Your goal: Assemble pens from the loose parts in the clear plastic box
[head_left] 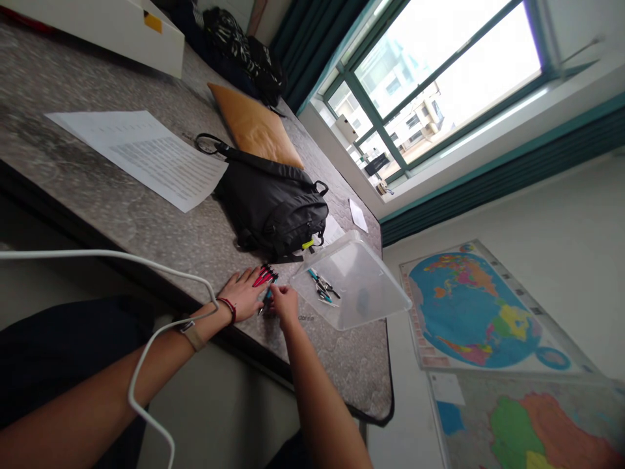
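My left hand (243, 293) lies flat on the grey mattress (351, 371), fingers stretched out, with its fingertips against several red pens (264, 276). Just right of it, my right hand (284, 303) has its fingers closed at a dark and teal pen (267, 297); part of the pen is hidden by the fingers. A clear plastic bin (374, 286) rests tilted beside my right hand, its open side toward me. Inside the bin lie several teal, black and white pens (322, 285).
A black backpack (280, 212) sits beyond my hands, with a brown padded envelope (258, 124) behind it. Printed sheets (156, 156) lie to the left, near a white box (112, 32). A white cable (141, 261) crosses over my left forearm. The mattress edge runs close below my hands.
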A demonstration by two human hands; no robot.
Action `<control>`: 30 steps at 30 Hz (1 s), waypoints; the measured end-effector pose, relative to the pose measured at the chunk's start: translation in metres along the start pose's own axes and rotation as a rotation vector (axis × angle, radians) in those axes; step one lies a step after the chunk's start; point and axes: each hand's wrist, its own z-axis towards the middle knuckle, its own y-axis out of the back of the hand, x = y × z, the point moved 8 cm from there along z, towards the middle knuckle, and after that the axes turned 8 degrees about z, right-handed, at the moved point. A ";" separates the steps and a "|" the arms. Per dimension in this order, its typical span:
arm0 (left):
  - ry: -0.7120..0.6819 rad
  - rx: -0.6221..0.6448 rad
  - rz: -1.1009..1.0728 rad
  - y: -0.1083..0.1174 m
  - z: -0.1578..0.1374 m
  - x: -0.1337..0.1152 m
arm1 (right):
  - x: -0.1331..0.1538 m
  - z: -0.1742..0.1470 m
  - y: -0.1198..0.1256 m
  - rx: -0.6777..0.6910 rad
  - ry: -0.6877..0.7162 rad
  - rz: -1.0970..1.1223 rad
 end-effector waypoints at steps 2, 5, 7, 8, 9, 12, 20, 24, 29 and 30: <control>-0.001 -0.003 -0.001 -0.002 0.000 0.001 | 0.000 0.001 0.002 -0.028 -0.007 -0.040; -0.004 -0.008 0.007 -0.003 0.000 0.001 | 0.001 0.002 0.002 -0.029 -0.016 -0.094; -0.005 -0.010 0.002 -0.002 0.000 0.001 | 0.003 0.002 0.001 -0.018 -0.028 -0.107; -0.004 -0.008 -0.004 -0.001 0.000 0.001 | 0.003 0.002 0.000 -0.006 -0.034 -0.111; -0.001 -0.004 -0.009 -0.001 -0.001 0.001 | 0.004 0.001 -0.001 0.010 -0.039 -0.113; 0.008 0.018 -0.008 0.000 -0.001 0.001 | 0.005 -0.001 -0.008 0.079 -0.062 -0.091; 0.004 0.045 0.043 0.001 -0.001 0.000 | 0.002 -0.003 -0.017 0.161 -0.105 0.084; 0.003 0.046 0.045 0.003 -0.002 -0.001 | 0.002 -0.003 -0.016 0.151 -0.097 0.098; 0.029 0.018 -0.004 0.002 0.000 0.001 | 0.003 -0.003 -0.016 0.144 -0.086 0.109; 0.035 0.003 -0.023 0.003 0.001 0.002 | 0.003 -0.003 -0.016 0.139 -0.083 0.116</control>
